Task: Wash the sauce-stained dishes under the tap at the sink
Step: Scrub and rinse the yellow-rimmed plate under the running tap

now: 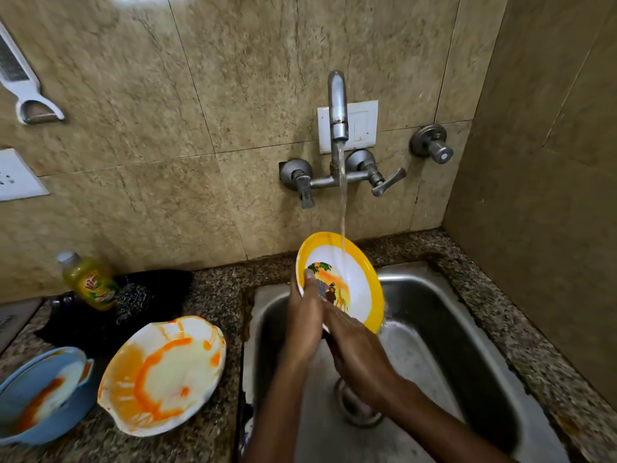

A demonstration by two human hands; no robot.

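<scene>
Left on the granite surface (207, 289): blue bowl (36, 396) and white scalloped plate (160, 372), both orange-sauce-streaked, unwashed; the yellow bottle (90, 282) behind has a red label I cannot read. Over the steel sink (450, 329) my left hand (305, 315) has its grip curled on the yellow-rimmed animal-print plate (347, 279), thumb on its face, tilted under the tap (337, 105) stream; my right hand (354, 349) rests flat-fingered on the lower face, gripping nothing. Judgement: rub with right fingers while rotating the plate through the stream, keeping the tilt for runoff.
</scene>
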